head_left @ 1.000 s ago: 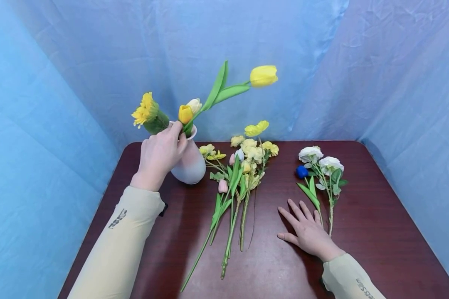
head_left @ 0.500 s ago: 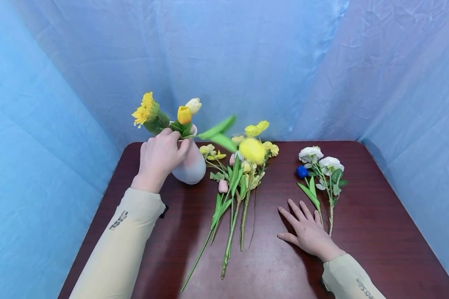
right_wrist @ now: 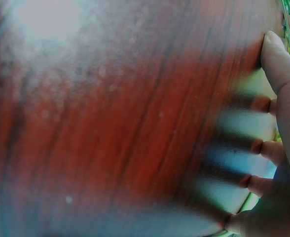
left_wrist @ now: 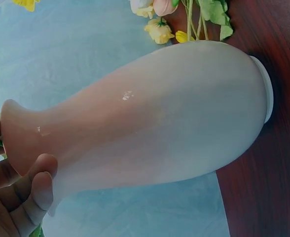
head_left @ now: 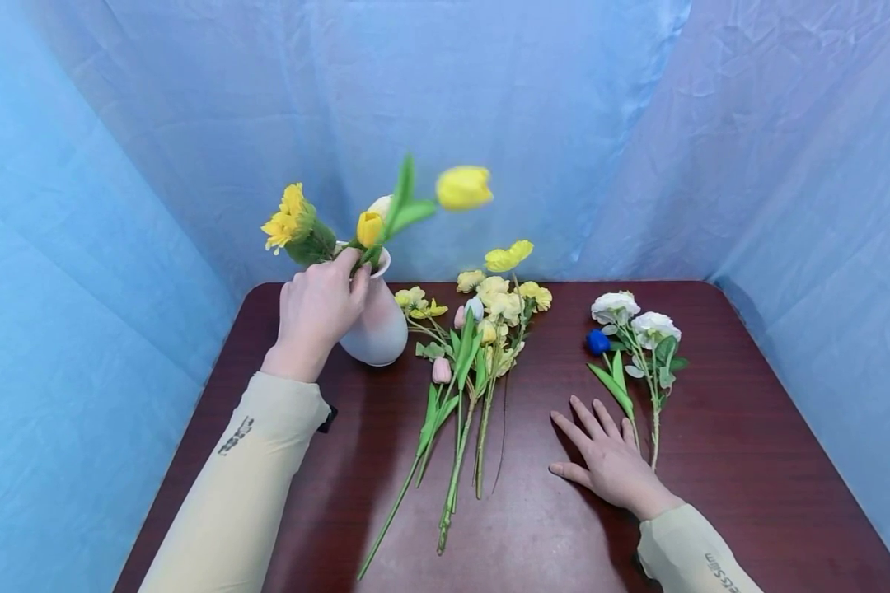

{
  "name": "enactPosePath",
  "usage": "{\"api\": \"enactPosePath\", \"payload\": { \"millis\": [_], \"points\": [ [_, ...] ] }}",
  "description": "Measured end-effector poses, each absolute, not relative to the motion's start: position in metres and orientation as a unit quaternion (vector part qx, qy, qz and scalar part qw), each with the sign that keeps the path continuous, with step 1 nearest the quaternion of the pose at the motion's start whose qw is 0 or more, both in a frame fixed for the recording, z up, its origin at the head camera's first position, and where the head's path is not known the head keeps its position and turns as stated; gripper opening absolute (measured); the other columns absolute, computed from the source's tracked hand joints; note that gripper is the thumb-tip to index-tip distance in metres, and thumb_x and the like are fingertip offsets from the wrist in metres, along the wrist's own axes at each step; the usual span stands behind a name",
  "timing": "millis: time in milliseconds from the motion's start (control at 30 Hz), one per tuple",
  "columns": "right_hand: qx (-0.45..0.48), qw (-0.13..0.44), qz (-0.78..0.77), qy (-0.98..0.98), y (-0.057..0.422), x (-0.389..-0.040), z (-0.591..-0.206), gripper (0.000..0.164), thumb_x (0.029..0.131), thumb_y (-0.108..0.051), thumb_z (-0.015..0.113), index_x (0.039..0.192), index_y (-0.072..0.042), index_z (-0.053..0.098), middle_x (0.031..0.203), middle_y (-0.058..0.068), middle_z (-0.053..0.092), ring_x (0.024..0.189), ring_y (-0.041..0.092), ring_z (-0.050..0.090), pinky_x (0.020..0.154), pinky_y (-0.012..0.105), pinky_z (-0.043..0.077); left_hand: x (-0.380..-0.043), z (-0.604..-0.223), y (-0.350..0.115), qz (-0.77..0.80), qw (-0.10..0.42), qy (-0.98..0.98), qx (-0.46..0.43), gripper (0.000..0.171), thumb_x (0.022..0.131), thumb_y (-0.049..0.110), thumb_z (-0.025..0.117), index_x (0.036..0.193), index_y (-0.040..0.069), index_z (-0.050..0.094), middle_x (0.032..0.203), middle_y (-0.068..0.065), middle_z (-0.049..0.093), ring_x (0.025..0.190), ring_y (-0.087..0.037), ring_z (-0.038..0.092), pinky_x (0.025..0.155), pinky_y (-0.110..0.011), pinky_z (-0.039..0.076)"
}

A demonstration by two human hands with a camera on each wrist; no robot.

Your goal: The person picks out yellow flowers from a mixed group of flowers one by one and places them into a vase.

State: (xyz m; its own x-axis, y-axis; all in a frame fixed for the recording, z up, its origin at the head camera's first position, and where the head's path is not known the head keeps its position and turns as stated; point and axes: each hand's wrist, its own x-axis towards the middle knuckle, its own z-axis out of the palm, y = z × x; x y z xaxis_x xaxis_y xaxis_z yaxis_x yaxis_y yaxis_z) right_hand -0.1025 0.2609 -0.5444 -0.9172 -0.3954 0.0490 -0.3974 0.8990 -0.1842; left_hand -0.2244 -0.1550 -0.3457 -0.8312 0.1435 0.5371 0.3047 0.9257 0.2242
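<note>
At the mouth of a white-and-pink vase [head_left: 377,325], my left hand [head_left: 319,301] pinches the stem of a large yellow tulip [head_left: 463,188]. The bloom leans up and right, slightly blurred, with green leaves [head_left: 408,206] beside it. A smaller yellow-orange tulip [head_left: 369,229], a partly covered white tulip [head_left: 381,206] and a yellow flower bunch [head_left: 289,221] stick out of the vase. In the left wrist view, curled fingers [left_wrist: 41,190] lie against the flared rim; the stem's lower end is hidden. My right hand [head_left: 611,461] rests spread on the table, near the stem of a blue tulip [head_left: 597,342].
Mid-table lies a pile of loose stems: pale yellow flowers [head_left: 500,305], a pink tulip [head_left: 441,371] and others. Two white flowers [head_left: 656,329] lie at the right. The dark red table [head_left: 519,527] is surrounded by blue curtains [head_left: 489,99].
The large yellow tulip's bloom dipped down over the loose flowers, then swung back up, now further left than at first. My left hand shifted only slightly. The right hand stayed still.
</note>
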Motion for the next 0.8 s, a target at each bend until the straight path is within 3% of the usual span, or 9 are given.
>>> {"api": "enactPosePath", "payload": {
  "millis": [100, 267, 567, 800],
  "points": [
    [0.204, 0.004, 0.098, -0.974, 0.261, -0.1025, -0.545, 0.077, 0.083, -0.066, 0.059, 0.146, -0.025, 0.04, 0.154, 0.015, 0.027, 0.137, 0.046, 0.02, 0.094, 0.08, 0.021, -0.2245, -0.3469, -0.1559, -0.154, 0.272, -0.943, -0.116, 0.018, 0.097, 0.03, 0.053, 0.091, 0.015, 0.059, 0.052, -0.005, 0.046, 0.04, -0.028, 0.042, 0.033, -0.044, 0.034],
    [0.203, 0.003, 0.1, -0.974, 0.2613, -0.1028, -0.5461, 0.077, 0.084, -0.065, 0.059, 0.146, -0.025, 0.04, 0.155, 0.015, 0.027, 0.138, 0.046, 0.019, 0.095, 0.08, 0.02, -0.225, -0.3499, -0.1574, -0.16, 0.274, -0.941, -0.116, 0.021, 0.093, 0.029, 0.054, 0.078, 0.014, 0.054, 0.059, -0.004, 0.048, 0.044, -0.028, 0.044, 0.036, -0.045, 0.037],
    [0.201, -0.003, 0.105, -0.974, 0.2601, -0.1023, -0.5435, 0.077, 0.084, -0.064, 0.06, 0.147, -0.024, 0.04, 0.154, 0.016, 0.027, 0.138, 0.047, 0.019, 0.095, 0.08, 0.02, -0.2244, -0.35, -0.1597, -0.22, 0.311, -0.914, -0.141, 0.023, 0.088, 0.033, 0.072, 0.095, 0.011, 0.071, 0.092, -0.006, 0.062, 0.066, -0.025, 0.059, 0.052, -0.049, 0.05],
    [0.201, -0.004, 0.105, -0.974, 0.2604, -0.1022, -0.5424, 0.078, 0.083, -0.064, 0.06, 0.147, -0.024, 0.039, 0.155, 0.015, 0.026, 0.138, 0.047, 0.018, 0.095, 0.08, 0.02, -0.2226, -0.3514, -0.1619, -0.234, 0.306, -0.908, -0.162, 0.02, 0.083, 0.027, 0.077, 0.092, 0.01, 0.072, 0.095, -0.005, 0.058, 0.073, -0.021, 0.06, 0.055, -0.046, 0.051]
  ]
}}
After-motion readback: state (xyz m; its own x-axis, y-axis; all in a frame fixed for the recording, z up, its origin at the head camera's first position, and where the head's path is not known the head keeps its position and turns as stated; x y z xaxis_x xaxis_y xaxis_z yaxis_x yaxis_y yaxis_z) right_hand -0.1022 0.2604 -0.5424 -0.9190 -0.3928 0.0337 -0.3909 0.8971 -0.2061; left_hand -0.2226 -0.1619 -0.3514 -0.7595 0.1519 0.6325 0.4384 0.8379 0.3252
